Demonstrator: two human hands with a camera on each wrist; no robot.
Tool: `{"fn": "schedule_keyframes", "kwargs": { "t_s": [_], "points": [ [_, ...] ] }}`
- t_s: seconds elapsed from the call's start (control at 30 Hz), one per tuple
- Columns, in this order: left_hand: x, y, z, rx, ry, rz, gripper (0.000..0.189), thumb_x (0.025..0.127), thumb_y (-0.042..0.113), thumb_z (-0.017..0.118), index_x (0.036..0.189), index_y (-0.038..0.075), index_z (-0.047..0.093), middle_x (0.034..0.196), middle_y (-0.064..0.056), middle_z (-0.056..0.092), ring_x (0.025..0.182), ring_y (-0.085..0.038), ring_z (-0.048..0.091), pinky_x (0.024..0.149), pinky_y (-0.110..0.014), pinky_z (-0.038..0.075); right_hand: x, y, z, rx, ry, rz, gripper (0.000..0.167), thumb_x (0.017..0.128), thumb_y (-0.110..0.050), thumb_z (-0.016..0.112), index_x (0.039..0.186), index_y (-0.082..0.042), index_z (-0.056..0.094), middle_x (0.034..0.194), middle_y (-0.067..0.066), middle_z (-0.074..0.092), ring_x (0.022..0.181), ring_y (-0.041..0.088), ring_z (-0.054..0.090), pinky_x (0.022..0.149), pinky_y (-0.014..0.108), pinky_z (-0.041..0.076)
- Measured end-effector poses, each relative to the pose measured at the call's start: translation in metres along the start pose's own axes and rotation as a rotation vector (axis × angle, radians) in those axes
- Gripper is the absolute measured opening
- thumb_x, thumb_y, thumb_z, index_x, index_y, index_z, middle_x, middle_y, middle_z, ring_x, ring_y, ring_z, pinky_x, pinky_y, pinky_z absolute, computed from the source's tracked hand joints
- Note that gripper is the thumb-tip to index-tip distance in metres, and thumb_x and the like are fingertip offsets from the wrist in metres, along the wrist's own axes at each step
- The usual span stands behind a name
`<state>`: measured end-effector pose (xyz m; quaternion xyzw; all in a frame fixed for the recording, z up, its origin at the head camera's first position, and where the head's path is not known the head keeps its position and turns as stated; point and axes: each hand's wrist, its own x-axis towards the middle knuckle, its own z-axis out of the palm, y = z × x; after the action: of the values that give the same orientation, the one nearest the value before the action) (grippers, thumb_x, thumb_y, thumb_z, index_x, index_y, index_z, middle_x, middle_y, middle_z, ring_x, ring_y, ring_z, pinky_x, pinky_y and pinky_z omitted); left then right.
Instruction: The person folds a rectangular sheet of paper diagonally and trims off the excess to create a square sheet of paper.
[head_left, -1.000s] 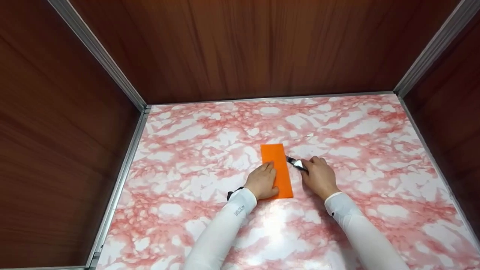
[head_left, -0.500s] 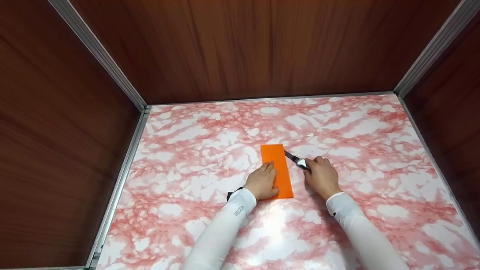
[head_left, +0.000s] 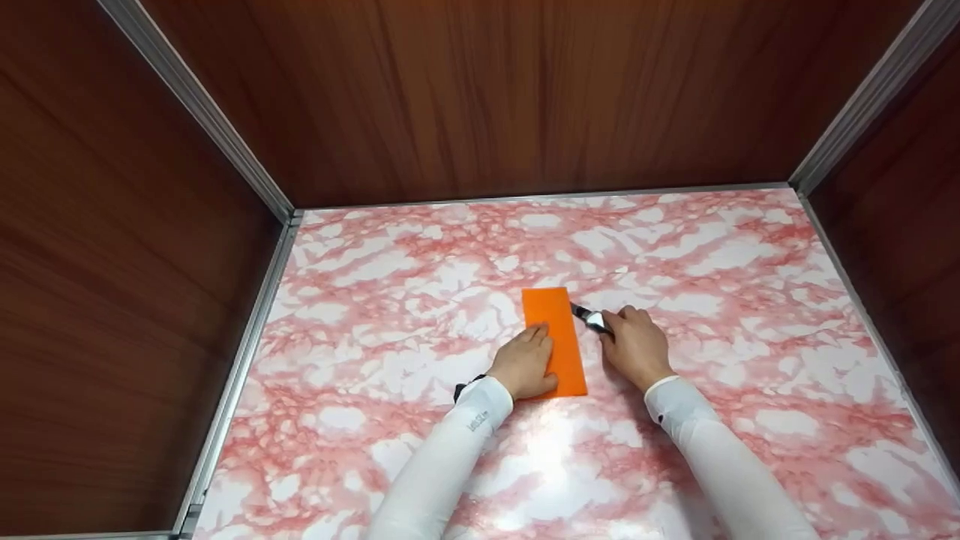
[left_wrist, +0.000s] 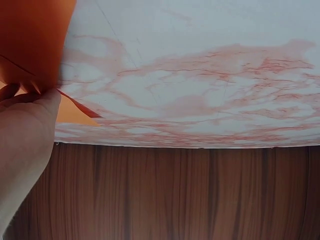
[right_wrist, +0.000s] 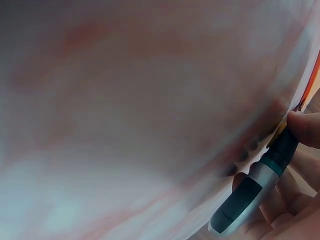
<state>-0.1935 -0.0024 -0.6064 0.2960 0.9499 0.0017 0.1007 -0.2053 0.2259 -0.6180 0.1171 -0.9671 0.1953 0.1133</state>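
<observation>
A folded sheet of orange paper [head_left: 566,341] lies on the table, its long side running away from me. My left hand [head_left: 523,364] presses flat on its left part, fingers pointing forward; in the left wrist view, an orange layer [left_wrist: 42,30] rises at that hand's fingertips. In my right hand [head_left: 637,346] I grip a utility knife [head_left: 594,321], its blade meeting the paper's right edge near the far end. The right wrist view shows the knife's silver and dark handle [right_wrist: 250,195] under my curled fingers, but the blade is mostly hidden there.
The table [head_left: 375,315] has a red and white marbled top. Brown wood-grain panels [head_left: 487,97] with metal edge strips stand at the back, left and right. A tiny pale scrap [head_left: 621,270] lies beyond the knife.
The knife in my right hand has shifted along the paper's right edge, first away from me and outward, then slightly back toward the paper. My left hand and the paper stay almost still.
</observation>
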Motion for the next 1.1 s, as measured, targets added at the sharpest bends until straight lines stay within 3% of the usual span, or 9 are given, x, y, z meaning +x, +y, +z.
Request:
{"fn": "schedule_keyframes", "kwargs": {
  "t_s": [0.37, 0.8, 1.1],
  "points": [
    [-0.003, 0.000, -0.002, 0.028, 0.026, 0.020, 0.070, 0.088, 0.047, 0.055, 0.143, 0.005, 0.045, 0.154, -0.014, 0.032, 0.143, -0.026, 0.026, 0.114, -0.031, 0.020, 0.012, -0.002, 0.002, -0.005, -0.017, -0.011, 0.039, 0.083, -0.015, 0.074, 0.121, -0.006, 0.068, 0.092, 0.013, 0.057, 0.082, 0.035, 0.052, 0.065, 0.050, 0.045],
    [-0.003, 0.001, -0.003, 0.030, 0.044, 0.014, 0.065, 0.087, 0.047, 0.058, 0.136, 0.005, 0.050, 0.151, -0.015, 0.037, 0.141, -0.026, 0.030, 0.113, -0.031, 0.022, 0.012, -0.001, 0.002, -0.013, 0.006, -0.018, 0.038, 0.082, -0.014, 0.075, 0.119, -0.006, 0.069, 0.092, 0.013, 0.058, 0.083, 0.035, 0.052, 0.067, 0.048, 0.046],
    [-0.002, 0.000, 0.000, 0.011, 0.046, 0.013, 0.068, 0.086, 0.047, 0.058, 0.139, 0.004, 0.048, 0.152, -0.015, 0.036, 0.141, -0.026, 0.029, 0.113, -0.031, 0.022, 0.011, 0.007, 0.001, -0.013, 0.027, 0.017, 0.036, 0.082, -0.013, 0.075, 0.116, -0.003, 0.069, 0.090, 0.014, 0.056, 0.082, 0.036, 0.051, 0.064, 0.049, 0.045]
  ]
}}
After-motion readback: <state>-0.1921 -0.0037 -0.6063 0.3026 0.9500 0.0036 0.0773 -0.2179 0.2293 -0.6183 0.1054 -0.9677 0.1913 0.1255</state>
